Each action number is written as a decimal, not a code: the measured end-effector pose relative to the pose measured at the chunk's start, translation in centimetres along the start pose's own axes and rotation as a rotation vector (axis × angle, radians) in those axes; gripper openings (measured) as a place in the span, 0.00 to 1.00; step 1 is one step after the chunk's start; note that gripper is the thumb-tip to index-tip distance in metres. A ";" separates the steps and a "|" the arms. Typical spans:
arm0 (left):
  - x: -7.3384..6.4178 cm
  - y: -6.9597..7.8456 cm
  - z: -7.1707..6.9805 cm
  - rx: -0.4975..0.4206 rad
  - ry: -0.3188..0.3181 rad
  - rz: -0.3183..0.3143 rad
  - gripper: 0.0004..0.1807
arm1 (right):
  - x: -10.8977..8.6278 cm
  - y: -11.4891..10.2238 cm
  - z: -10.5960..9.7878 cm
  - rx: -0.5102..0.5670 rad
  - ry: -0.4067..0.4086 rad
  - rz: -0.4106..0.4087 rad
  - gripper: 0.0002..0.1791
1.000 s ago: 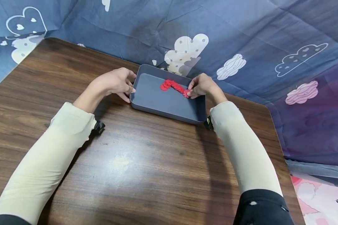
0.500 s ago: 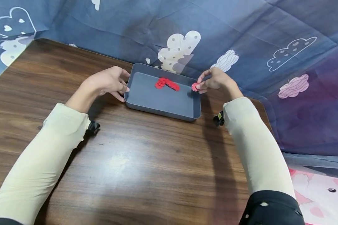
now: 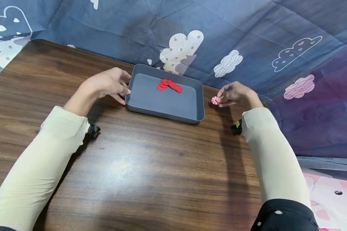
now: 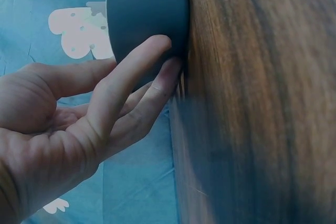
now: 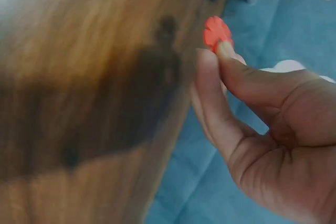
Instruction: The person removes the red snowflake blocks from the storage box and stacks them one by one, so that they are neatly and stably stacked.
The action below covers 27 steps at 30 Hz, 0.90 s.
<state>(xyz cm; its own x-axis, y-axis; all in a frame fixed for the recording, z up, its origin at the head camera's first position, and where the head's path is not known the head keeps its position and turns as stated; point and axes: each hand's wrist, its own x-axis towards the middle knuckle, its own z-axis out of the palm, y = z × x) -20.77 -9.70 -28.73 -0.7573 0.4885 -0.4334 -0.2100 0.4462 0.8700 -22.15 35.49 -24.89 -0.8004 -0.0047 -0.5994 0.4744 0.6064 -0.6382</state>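
Observation:
A shallow dark grey tray (image 3: 164,104) stands toward the back of the wooden table, with a row of red scalloped discs (image 3: 169,85) lying inside along its far side. My left hand (image 3: 110,84) holds the tray's left end, fingertips at the rim and against the outer wall; the left wrist view shows fingers (image 4: 157,45) on that wall, close to the tabletop. To the right of the tray, my right hand (image 3: 235,94) pinches one red flower-shaped disc (image 5: 217,32) between thumb and fingertips. That disc is lifted over the table and faces the tray side.
Brown wood tabletop (image 3: 150,166) spreads in front of the tray. Behind it hangs a blue cloth (image 3: 144,29) with white clouds, close to the tray's back wall. A pink printed fabric (image 3: 332,199) lies beyond the table's right edge.
My right hand has drawn one disc away from the end of the row, out over the tray's right wall, and farther right. The left hand stays at the tray's left end.

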 end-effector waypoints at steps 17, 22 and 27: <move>0.2 -0.4 -0.3 0.000 0.008 0.013 0.42 | 1.6 1.9 1.1 -0.136 -0.018 0.071 0.08; 0.1 -0.5 -0.3 0.008 0.008 0.017 0.41 | 1.3 1.2 1.4 -0.161 0.007 0.064 0.10; 0.1 -0.4 -0.2 0.013 0.011 0.023 0.42 | 0.5 -0.4 1.2 -0.123 0.028 0.020 0.07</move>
<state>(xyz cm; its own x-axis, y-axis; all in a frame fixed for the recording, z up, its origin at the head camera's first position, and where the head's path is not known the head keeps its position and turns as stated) -20.93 -9.96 -29.06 -0.7688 0.4902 -0.4106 -0.1843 0.4450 0.8764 -22.36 34.29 -25.49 -0.8022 0.0292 -0.5963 0.4428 0.6992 -0.5613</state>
